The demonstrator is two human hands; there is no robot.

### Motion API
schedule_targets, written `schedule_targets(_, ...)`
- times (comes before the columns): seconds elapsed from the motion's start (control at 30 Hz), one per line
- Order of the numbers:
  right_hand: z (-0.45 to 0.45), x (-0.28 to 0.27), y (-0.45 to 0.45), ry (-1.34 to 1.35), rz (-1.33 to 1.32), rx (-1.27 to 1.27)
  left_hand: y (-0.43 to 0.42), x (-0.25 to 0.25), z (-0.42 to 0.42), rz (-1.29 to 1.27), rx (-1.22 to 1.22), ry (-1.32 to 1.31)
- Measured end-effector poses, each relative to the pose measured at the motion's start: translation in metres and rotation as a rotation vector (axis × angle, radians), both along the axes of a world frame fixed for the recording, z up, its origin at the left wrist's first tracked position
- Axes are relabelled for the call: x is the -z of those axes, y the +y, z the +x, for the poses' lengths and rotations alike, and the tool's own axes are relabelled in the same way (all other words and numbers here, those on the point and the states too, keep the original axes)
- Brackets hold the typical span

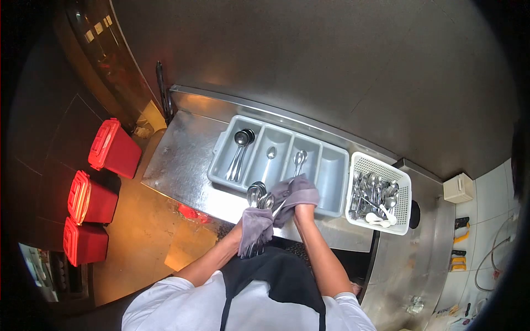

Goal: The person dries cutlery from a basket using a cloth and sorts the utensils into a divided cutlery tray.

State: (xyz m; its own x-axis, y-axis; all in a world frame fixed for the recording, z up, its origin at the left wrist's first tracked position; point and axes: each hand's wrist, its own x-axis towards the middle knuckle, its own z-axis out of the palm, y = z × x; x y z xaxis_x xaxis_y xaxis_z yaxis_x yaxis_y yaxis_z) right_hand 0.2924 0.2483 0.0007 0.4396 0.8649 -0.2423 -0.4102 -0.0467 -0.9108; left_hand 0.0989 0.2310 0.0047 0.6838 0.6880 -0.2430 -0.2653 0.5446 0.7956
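My left hand [239,231], mostly covered by a purple cloth [256,220], is closed around a bundle of metal spoons [256,193]. Their bowls point up and the handles stick out below the cloth. A second part of purple cloth [302,191] covers the fingers of my right hand [303,210], which grips it over the tray's front edge. A thin metal handle shows between the two hands; which hand holds it is unclear. Beyond them lies a grey cutlery tray [282,134] with long compartments. Round-bowled spoons [239,149], a single spoon [270,157] and a few more spoons [300,160] lie in it.
Right of the tray stands a white perforated basket [406,212] of mixed cutlery and white spoons. Both rest on a steel counter [187,140] against a metal wall. Several red lidded bins [118,149] sit at left. Yellow-handled tools [459,262] hang at right.
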Motion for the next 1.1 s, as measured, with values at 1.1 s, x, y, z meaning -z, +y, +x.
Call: schedule_targets(1.1,0.004,-0.008,0.000,-0.721,0.034,0.183,-0.005,-0.021,-0.002,0.027,-0.141,0.154)
